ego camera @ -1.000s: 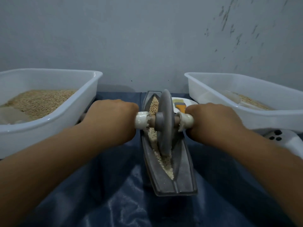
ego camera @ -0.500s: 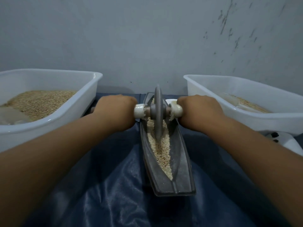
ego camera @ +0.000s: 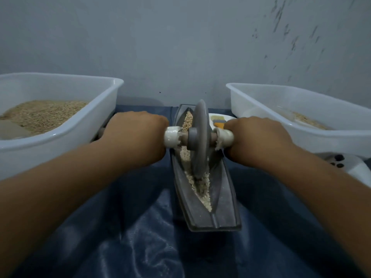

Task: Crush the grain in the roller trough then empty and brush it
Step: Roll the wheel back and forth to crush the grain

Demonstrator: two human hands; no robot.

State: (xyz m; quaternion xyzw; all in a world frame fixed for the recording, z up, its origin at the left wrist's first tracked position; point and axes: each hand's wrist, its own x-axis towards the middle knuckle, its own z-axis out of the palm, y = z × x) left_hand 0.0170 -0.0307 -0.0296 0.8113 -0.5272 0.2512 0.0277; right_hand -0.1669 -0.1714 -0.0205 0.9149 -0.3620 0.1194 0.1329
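White bin (ego camera: 60, 125) at the table's left edge holds whole grain; a second bin (ego camera: 301, 109) at the right edge holds a thinner layer. A plate (ego camera: 220, 117) with a brush (ego camera: 218, 123) lies at the back, partly hidden behind the right hand. A white object with dark dots (ego camera: 353, 167) sits under the right bin. Blue sheet (ego camera: 140, 237) covers the table.

Trough (ego camera: 206, 207) lies mid-table, lengthwise toward the wall, with grain (ego camera: 202, 187) along its groove. Wheel (ego camera: 199, 141) stands upright in it at mid-length.

Left hand (ego camera: 134, 137) and right hand (ego camera: 257, 141), knuckles up, each have the grip curled round one end of the axle (ego camera: 171, 136).

Versus half a second ago: wheel has rolled from the far end back toward the near end; brush uncovered again.
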